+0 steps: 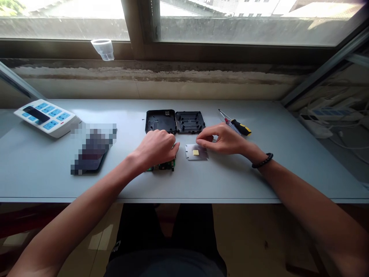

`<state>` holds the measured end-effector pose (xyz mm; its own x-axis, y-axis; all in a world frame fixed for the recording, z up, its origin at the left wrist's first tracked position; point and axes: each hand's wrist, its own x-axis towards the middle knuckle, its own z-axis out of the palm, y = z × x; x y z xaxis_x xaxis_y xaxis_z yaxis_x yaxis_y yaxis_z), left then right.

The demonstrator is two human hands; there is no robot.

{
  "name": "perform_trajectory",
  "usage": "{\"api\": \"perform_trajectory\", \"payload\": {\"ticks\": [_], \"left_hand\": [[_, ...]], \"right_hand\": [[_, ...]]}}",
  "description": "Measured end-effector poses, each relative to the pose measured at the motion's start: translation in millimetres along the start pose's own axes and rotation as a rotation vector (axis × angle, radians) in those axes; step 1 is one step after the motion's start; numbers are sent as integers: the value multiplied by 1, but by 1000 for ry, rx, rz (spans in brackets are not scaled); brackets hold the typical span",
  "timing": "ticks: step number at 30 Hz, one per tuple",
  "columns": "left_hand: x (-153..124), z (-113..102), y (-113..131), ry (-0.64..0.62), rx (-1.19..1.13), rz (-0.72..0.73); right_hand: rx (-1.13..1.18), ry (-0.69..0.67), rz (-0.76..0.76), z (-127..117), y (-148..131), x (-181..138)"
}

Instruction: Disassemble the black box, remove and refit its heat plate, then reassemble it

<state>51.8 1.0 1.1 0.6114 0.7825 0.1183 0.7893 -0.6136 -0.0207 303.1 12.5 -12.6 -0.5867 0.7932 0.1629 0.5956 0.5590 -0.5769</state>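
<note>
My left hand (160, 146) is curled over a green circuit board (165, 166), whose lower edge shows beneath it. Its fingertips are hidden from view, so what they grip I cannot make out. A flat silver metal plate (188, 154) with a small yellow square pad (196, 152) lies just to the right of the board. At the plate's upper right edge, my right hand (220, 139) has thumb and forefinger pinched together; anything between them is too small to tell. Behind the hands sit two black plastic case halves, an open shell (160, 122) and a ribbed cover (190, 122).
A yellow-and-black screwdriver (241, 127) lies behind my right hand, beside a red-handled one (229, 123). On the left are a partly blurred phone (92, 161) and a white power strip (62, 129) with a black object (37, 114) on top. A tiny screw (143, 119) lies near the shell.
</note>
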Motion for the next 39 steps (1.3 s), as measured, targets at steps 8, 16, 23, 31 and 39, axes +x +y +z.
{"api": "perform_trajectory", "payload": {"ticks": [8,16,23,31,39], "left_hand": [[1,0,-4,-7,-54,23],[-4,-13,-5,-91,-14,12],[-5,-12,-1,-138,-22,73],[-5,-11,0,-125,-44,70],[-3,-14,0,-133,-41,36]], "right_hand": [[5,-11,-14,-1,-1,0],[9,-6,-21,-1,-1,1],[7,-3,-8,0,0,0],[-3,-13,-7,0,2,-1],[-8,-20,-3,-2,-1,0]]}}
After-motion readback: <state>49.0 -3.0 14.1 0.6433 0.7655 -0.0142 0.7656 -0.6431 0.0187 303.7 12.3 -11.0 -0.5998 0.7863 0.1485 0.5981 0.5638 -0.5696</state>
